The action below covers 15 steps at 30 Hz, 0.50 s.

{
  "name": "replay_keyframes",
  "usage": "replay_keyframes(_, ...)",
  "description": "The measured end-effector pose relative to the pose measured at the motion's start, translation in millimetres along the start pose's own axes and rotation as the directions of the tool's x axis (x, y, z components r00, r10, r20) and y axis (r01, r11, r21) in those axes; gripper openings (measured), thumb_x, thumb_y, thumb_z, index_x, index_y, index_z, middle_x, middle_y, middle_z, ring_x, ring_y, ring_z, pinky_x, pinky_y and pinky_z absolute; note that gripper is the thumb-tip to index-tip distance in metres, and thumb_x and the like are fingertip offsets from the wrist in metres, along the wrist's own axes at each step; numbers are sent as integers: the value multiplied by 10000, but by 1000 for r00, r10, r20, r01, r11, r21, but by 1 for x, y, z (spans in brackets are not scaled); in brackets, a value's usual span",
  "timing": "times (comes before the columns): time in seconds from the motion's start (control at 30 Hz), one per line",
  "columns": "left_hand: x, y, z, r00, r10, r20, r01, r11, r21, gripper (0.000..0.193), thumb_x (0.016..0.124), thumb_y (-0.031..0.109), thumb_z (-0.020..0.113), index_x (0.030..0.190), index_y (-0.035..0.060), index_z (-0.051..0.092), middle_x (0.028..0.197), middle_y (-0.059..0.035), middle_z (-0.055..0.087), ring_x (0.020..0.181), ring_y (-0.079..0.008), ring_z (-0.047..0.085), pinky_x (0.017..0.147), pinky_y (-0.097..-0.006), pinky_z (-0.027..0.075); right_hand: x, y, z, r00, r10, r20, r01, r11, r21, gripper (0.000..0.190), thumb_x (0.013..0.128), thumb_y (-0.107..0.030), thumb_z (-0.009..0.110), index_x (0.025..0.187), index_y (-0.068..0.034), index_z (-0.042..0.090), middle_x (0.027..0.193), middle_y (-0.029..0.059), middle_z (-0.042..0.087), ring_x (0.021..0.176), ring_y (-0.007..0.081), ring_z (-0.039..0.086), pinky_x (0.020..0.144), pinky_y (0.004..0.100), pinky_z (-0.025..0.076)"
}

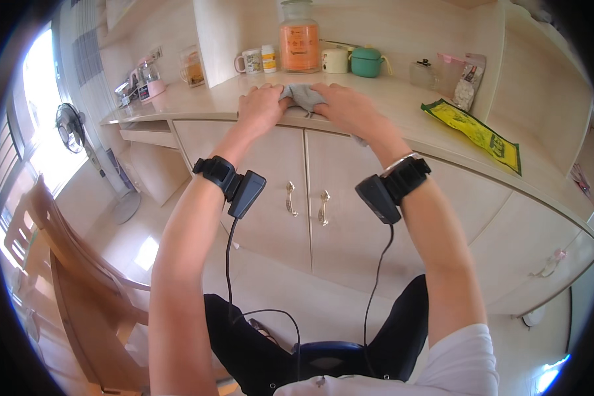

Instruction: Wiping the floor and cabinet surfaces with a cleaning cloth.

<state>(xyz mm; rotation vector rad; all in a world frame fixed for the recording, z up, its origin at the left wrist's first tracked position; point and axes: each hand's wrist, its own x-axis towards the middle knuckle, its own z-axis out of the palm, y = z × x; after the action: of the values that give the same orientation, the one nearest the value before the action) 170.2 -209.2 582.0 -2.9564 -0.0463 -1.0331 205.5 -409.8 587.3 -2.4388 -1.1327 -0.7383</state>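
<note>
A grey cloth (303,95) lies bunched at the front of the cabinet countertop (376,96). My left hand (261,106) grips its left side, and my right hand (345,108) has hold of its right side. Both hands rest near the counter's front edge, with the fingers partly hidden by the cloth. Behind the cloth stands a large glass jar (299,47) with an orange label bearing writing. To the right of that jar are a cream lidded pot (335,60) and a green lidded pot (366,63).
A yellow packet (475,131) lies at the counter's right. A mug (251,62), a small white bottle (269,58), a glass jar (422,74) and a bag of white pieces (468,86) stand further back. A glass pitcher (192,67), fan (72,127) and wooden chair (79,277) are left.
</note>
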Motion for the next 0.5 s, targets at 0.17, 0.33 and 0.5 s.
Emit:
replay_keyframes(0.17,5,-3,11,996,12,-94,-11,1000,11,316,909,356,545,1046,80,614,1045,-120,631,995,-363,562,838,-477,461,1,-5,-1,994,111,6,-111,994,-11,438,868,-314,579,1277,-165,527,1174,133,607,1124,305,564,922,451,452)
replay_keyframes(0.33,10,1,4,998,8,-63,-7,1000,8,372,906,398,540,1078,76,611,1077,-122,635,1035,-352,565,839,-471,463,7,26,-4,1000,15,12,-16,987,158,435,850,-298,585,1270,-192,556,1176,137,622,1105,314,575,915,437,463)
replay_keyframes(0.5,20,32,-18,931,14,365,82,966,-246,499,882,510,534,1165,104,590,1246,-139,566,1174,-365,504,924,-560,394,-1,53,-10,999,-11,30,8,993,116,451,855,-263,585,1282,-123,545,1151,191,619,1089,354,563,919,431,446)
